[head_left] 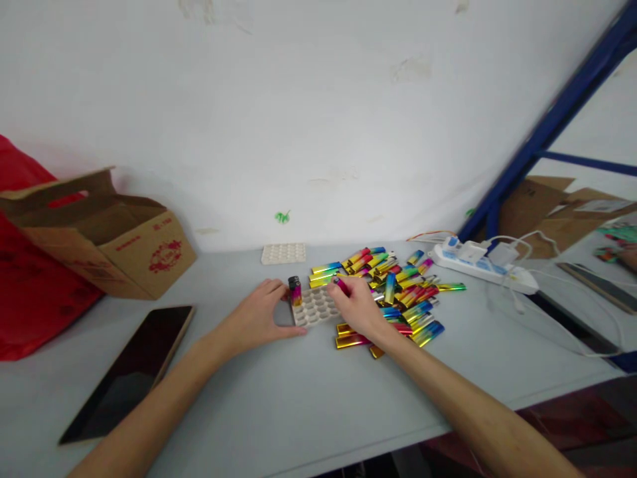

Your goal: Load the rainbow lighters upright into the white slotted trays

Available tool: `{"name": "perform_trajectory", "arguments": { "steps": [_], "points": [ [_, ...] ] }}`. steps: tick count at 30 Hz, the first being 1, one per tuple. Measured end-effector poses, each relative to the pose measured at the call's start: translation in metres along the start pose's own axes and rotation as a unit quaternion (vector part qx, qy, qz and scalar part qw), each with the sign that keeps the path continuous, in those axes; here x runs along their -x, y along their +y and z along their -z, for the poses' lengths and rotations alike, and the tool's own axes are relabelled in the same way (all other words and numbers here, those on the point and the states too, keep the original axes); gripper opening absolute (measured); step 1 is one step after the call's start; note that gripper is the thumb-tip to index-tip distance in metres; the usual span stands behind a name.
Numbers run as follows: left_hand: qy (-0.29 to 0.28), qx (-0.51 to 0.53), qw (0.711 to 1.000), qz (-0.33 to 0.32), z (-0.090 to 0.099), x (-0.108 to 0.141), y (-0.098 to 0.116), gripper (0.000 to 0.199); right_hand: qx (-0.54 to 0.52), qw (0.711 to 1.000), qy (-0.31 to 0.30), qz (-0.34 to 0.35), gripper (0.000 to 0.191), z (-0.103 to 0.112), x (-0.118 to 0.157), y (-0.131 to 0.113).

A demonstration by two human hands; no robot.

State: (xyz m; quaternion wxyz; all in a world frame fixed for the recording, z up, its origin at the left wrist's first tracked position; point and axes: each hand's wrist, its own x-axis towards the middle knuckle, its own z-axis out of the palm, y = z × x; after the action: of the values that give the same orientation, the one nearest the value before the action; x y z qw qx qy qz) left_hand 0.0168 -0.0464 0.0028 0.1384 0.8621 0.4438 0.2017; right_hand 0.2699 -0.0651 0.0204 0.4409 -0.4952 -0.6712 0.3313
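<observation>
Magenta shows at the end of a lighter (pixel 340 285) held pinched between the fingers (pixel 337 302) of the right hand (pixel 362 307), over the right part of a pale tray (pixel 301 320); whether that lighter touches the tray, I cannot tell. The left hand (pixel 253 313) has its fingers spread wide about the tray's left end, thumb along the near corner and the others bent behind. Between them, upright lighters (pixel 297 296) with black tops stand in that end of the tray, whose round hollows fill the rest of what can be seen of it.

Just right of the tray, partly behind the right hand, lies a loose pile (pixel 391 289) of shiny lighters in gold, blue, green, red and pink. A second pale tray (pixel 283 253) rests farther back, near the white wall (pixel 318 133). Beyond the pile sits a white power strip (pixel 480 268) with plugs and cables.

Left of the left hand, a dark-screened tablet (pixel 129 372) lies flat on the grey surface (pixel 279 405). Behind it stand an open cardboard box (pixel 142 259) and a red bag (pixel 30 299). Far right, a blue frame (pixel 547 116) slants upward.
</observation>
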Motion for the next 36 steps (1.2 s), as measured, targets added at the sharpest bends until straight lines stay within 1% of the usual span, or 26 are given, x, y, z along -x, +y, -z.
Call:
{"name": "perform_trajectory", "arguments": {
  "steps": [5, 8, 10, 12, 14, 17, 19, 21, 24, 26, 27, 30, 32, 34, 36],
  "points": [
    [0.007, -0.002, 1.000, -0.005, -0.001, 0.000, 0.000, 0.063, 0.018, 0.999, 0.007, 0.035, 0.049, 0.000, -0.001, 0.002],
    [0.002, -0.001, 1.000, -0.006, -0.001, -0.001, 0.001, 0.063, 0.025, 0.997, -0.026, 0.072, 0.041, 0.000, 0.002, 0.002],
    [0.002, -0.001, 1.000, -0.011, -0.001, -0.001, 0.001, 0.064, 0.044, 0.992, -0.044, 0.113, 0.038, -0.001, 0.005, 0.001],
    [0.001, -0.004, 1.000, -0.014, -0.001, 0.000, 0.002, 0.063, 0.074, 0.982, -0.043, 0.165, 0.039, -0.002, 0.007, 0.000],
    [0.001, -0.008, 1.000, -0.017, -0.002, 0.000, 0.002, 0.062, 0.102, 0.975, -0.046, 0.192, 0.042, -0.003, 0.009, 0.000],
    [0.000, -0.011, 1.000, -0.023, -0.002, 0.001, 0.003, 0.062, 0.123, 0.976, -0.064, 0.167, 0.044, -0.005, 0.009, 0.003],
    [0.002, -0.010, 1.000, -0.023, -0.002, 0.001, 0.003, 0.063, 0.128, 0.978, -0.059, 0.153, 0.037, -0.005, 0.007, 0.006],
    [0.005, -0.009, 1.000, -0.022, -0.003, 0.001, 0.002, 0.063, 0.144, 0.975, -0.071, 0.156, 0.028, -0.006, 0.006, 0.009],
    [0.007, -0.011, 1.000, -0.021, -0.003, 0.001, 0.001, 0.062, 0.194, 0.955, -0.133, 0.181, 0.021, -0.007, 0.005, 0.011],
    [0.007, -0.013, 1.000, -0.021, -0.003, 0.001, 0.001, 0.063, 0.240, 0.938, -0.156, 0.194, 0.021, -0.009, 0.004, 0.008],
    [0.007, -0.014, 1.000, -0.022, -0.003, 0.001, 0.002, 0.063, 0.268, 0.930, -0.154, 0.197, 0.023, -0.010, 0.003, 0.006],
    [0.002, -0.015, 1.000, -0.028, -0.003, 0.000, 0.001, 0.063, 0.370, 0.901, -0.121, 0.193, 0.033, -0.015, 0.002, -0.005],
    [0.003, -0.012, 1.000, -0.028, -0.004, 0.000, 0.000, 0.063, 0.420, 0.880, -0.114, 0.188, 0.038, -0.019, 0.002, -0.012],
    [0.008, -0.006, 1.000, -0.026, -0.005, 0.000, -0.002, 0.063, 0.445, 0.868, -0.124, 0.184, 0.039, -0.023, 0.002, -0.015],
    [0.013, -0.002, 1.000, -0.024, -0.006, 0.000, -0.003, 0.063, 0.447, 0.866, -0.133, 0.182, 0.041, -0.024, 0.004, -0.016]
  ]
}}
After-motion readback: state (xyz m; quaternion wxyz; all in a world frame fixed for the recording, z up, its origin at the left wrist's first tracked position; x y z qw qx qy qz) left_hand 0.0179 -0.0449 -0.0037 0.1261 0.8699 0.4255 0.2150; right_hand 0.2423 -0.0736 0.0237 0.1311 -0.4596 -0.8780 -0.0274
